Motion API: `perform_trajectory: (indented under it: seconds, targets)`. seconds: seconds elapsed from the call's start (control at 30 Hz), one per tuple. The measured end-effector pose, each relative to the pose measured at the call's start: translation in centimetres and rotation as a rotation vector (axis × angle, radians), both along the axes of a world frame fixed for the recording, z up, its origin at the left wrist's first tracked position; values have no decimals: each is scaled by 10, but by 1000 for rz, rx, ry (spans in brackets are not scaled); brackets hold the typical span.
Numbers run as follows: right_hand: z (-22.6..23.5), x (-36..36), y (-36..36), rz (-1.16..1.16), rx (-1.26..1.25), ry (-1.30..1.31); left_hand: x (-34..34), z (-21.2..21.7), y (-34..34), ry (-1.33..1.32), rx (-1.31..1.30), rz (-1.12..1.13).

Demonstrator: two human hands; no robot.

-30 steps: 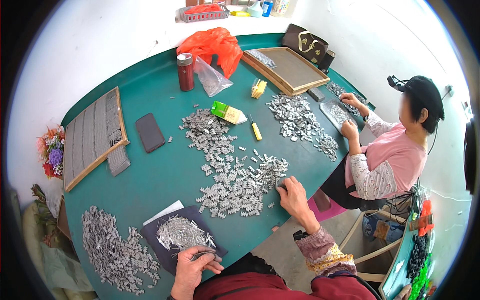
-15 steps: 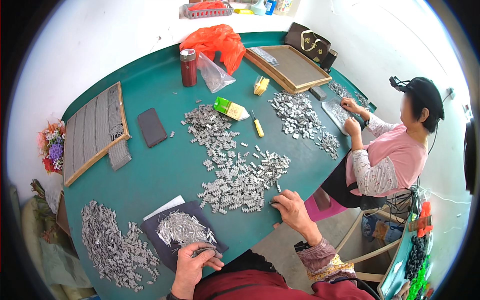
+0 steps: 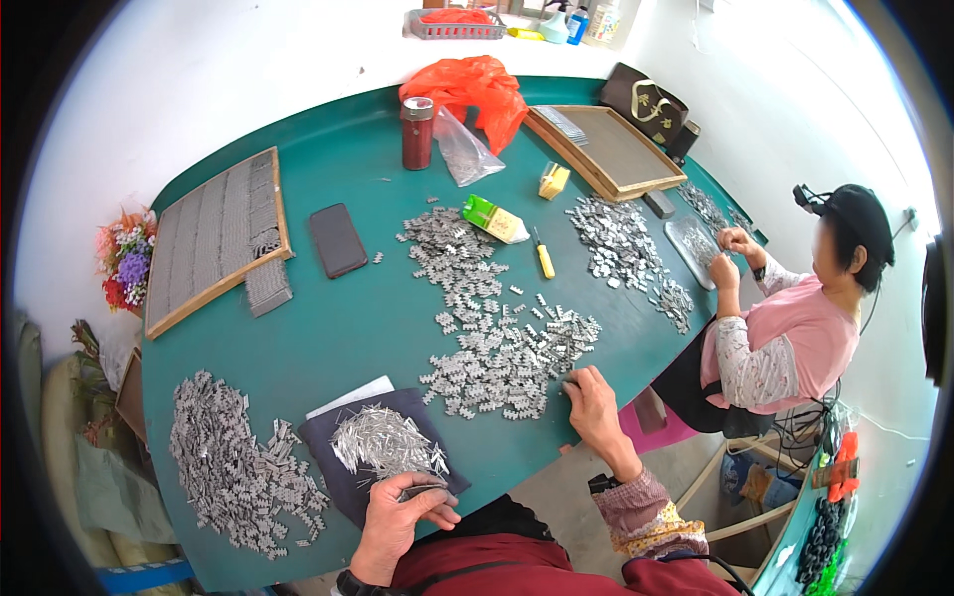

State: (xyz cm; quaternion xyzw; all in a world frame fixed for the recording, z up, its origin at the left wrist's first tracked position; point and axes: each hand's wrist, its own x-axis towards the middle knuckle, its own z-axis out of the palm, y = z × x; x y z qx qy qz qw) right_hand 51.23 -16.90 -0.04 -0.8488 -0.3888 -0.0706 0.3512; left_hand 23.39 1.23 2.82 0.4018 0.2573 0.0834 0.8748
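My left hand (image 3: 405, 519), near the table's front edge, is closed on a thin grey metal strip (image 3: 425, 488). It sits just in front of a heap of thin silver pins (image 3: 386, 439) on a folded dark cloth (image 3: 333, 478). My right hand (image 3: 598, 418) pinches a small grey metal piece (image 3: 569, 377) at the near right side of a spread pile of toothed grey metal pieces (image 3: 492, 370). The fingers partly hide both held things. Another heap of toothed pieces (image 3: 234, 462) lies left of the cloth.
On the green table (image 3: 288, 348) are a phone (image 3: 338, 240), a framed tray of grey strips (image 3: 214, 238), a yellow screwdriver (image 3: 544, 256), a green carton (image 3: 494, 219) and a red flask (image 3: 417, 137). A co-worker (image 3: 785, 338) handles small pieces at the right.
The whole view has shifted, so the table's things appear further right. My right hand has moved slightly away from me, closer along the pile's side. My left hand keeps its hold by the cloth.
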Motion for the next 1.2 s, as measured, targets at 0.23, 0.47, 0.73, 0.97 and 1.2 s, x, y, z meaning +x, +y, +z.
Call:
perform_trajectory:
  seconds: [0.23, 0.47, 0.73, 0.97, 1.2]
  targets:
    - [31, -75, 37, 69, 207, 720, 5, 8, -2, 31, 88, 134]
    - [42, -149, 76, 353, 178, 622, 1, 8, -4, -4, 190, 237]
    - [39, -172, 89, 381, 204, 598, -13, 8, 2, -29, 191, 278]
    - [36, -181, 93, 425, 227, 512, -23, 5, 7, -8, 248, 292]
    - [35, -190, 95, 423, 150, 559, -36, 0, 13, -42, 224, 245]
